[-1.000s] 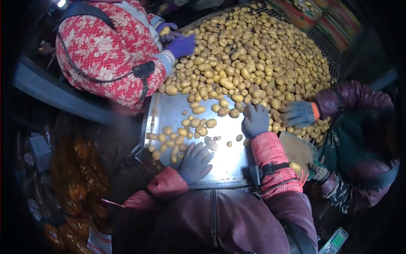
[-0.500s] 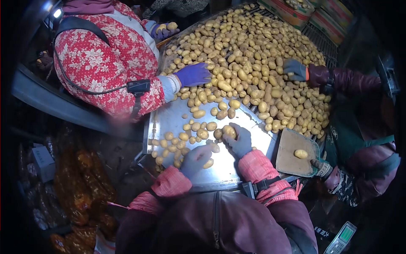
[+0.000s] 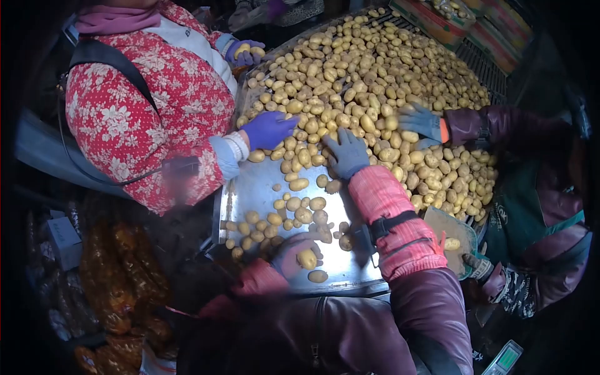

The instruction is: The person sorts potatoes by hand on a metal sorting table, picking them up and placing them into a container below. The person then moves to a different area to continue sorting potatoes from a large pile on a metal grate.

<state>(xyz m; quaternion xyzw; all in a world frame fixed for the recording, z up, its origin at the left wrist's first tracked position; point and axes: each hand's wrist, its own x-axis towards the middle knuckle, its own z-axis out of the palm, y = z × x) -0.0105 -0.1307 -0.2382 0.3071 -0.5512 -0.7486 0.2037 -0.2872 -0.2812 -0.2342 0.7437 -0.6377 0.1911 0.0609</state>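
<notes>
A big heap of yellow potatoes [image 3: 375,81] covers a sorting table and spills onto a shiny metal tray [image 3: 250,181] in front of me. My left hand [image 3: 294,256], in a grey glove, lies near the tray's front edge, its fingers curled around a small potato [image 3: 306,257]. My right hand [image 3: 345,153], also in a grey glove, is stretched forward with fingers spread, resting on the potatoes at the heap's near edge. Loose potatoes [image 3: 300,212] lie on the tray between my hands.
A person in a red floral jacket [image 3: 144,106] stands at the left, a purple-gloved hand [image 3: 267,129] on the heap. At the right another person's blue-gloved hand [image 3: 417,120] touches the potatoes, and their other hand holds a scoop [image 3: 447,240] containing a potato. Orange mesh sacks [image 3: 112,275] lie lower left.
My right hand has left the tray and reached forward to the heap's edge. My left hand stayed by the front edge and now cups a potato. The co-workers' hands shifted on the heap.
</notes>
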